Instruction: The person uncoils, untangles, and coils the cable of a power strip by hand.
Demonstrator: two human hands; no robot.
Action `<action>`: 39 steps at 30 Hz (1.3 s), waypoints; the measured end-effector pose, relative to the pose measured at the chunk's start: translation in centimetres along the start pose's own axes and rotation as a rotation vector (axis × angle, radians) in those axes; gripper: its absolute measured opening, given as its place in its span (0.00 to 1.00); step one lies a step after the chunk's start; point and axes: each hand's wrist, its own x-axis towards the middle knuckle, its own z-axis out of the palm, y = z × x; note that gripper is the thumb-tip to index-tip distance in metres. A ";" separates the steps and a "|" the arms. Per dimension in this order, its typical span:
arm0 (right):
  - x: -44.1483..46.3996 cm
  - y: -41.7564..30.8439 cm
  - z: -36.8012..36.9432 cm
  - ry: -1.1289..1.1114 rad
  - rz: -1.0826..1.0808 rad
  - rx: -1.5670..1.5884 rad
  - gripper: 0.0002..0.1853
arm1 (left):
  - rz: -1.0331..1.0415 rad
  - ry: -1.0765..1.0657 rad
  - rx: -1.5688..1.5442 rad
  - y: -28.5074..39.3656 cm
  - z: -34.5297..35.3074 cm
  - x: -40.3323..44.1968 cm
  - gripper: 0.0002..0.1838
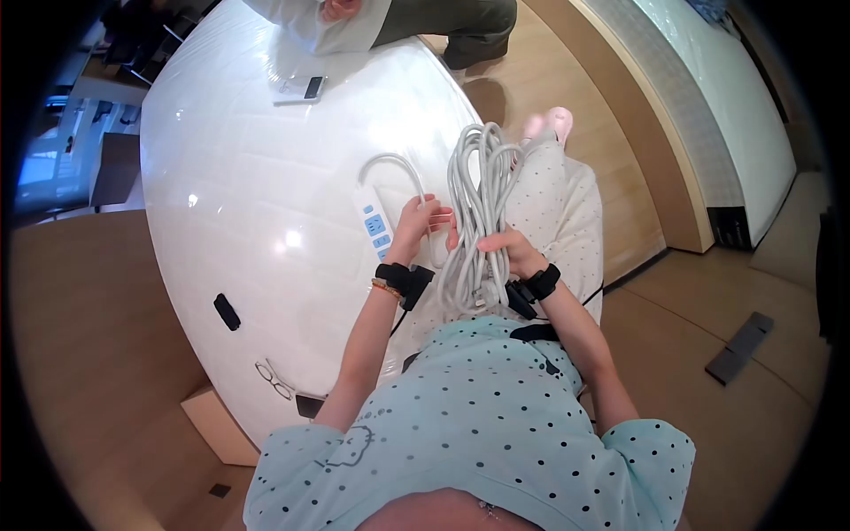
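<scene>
A thick bundle of looped grey extension cord (478,195) lies over my lap. My right hand (512,250) is wrapped round its lower part, thumb on top. Beside the bundle, my left hand (421,221) has its fingers curled round the single length of cord that runs toward the power strip. That white power strip (375,223), with blue socket faces, lies on the plastic-covered mattress just left of my left hand. From its top end the cord arches over to my left hand. A plug-like end shows at the bottom of the bundle, partly hidden.
On the white mattress (266,168) lie a black object (227,311), eyeglasses (276,380), a dark phone-like object (309,406) and a white box (299,89). Another person (372,25) sits at the far edge. A grey flat piece (740,348) lies on the floor at right.
</scene>
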 end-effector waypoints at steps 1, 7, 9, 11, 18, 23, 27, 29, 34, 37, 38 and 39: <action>-0.1 -0.3 0.1 0.009 0.020 0.011 0.21 | 0.042 0.010 -0.025 0.0 0.4 -0.2 0.21; 1.0 -1.1 -0.5 0.355 0.085 -0.254 0.25 | 0.158 -0.002 0.103 2.6 -0.5 -4.6 0.21; 2.0 -0.3 -1.3 0.300 0.117 -0.299 0.25 | 0.123 -0.037 0.103 3.7 0.1 -6.1 0.23; 2.4 0.3 -1.4 0.261 0.097 -0.321 0.24 | 0.083 -0.082 0.100 3.0 0.2 -6.0 0.29; 3.4 1.3 -0.6 0.212 0.076 -0.207 0.20 | 0.186 -0.006 0.238 1.6 1.8 -5.6 0.33; 2.9 2.3 -1.0 0.195 0.105 0.028 0.18 | 0.418 0.250 0.382 -0.7 -2.2 -3.2 0.35; 3.0 2.4 -1.4 0.240 0.138 0.055 0.18 | 0.361 0.591 1.132 -1.5 -3.8 -3.0 0.39; 2.8 2.3 -1.3 0.261 0.136 0.041 0.18 | 0.251 0.613 1.228 -1.2 -3.3 -3.0 0.38; 2.4 1.6 -0.6 0.257 0.113 -0.046 0.21 | 0.116 0.443 1.026 0.3 -5.4 -2.9 0.32; 3.3 1.6 -0.7 0.277 0.086 -0.177 0.24 | 0.186 0.190 0.581 2.4 -7.5 -5.4 0.27; 3.8 1.6 -0.7 0.279 0.075 -0.228 0.25 | 0.168 0.168 0.450 2.2 -7.9 -5.7 0.24; 4.3 1.3 -0.1 0.283 0.079 -0.312 0.25 | 0.153 0.147 0.318 2.1 -8.2 -5.8 0.22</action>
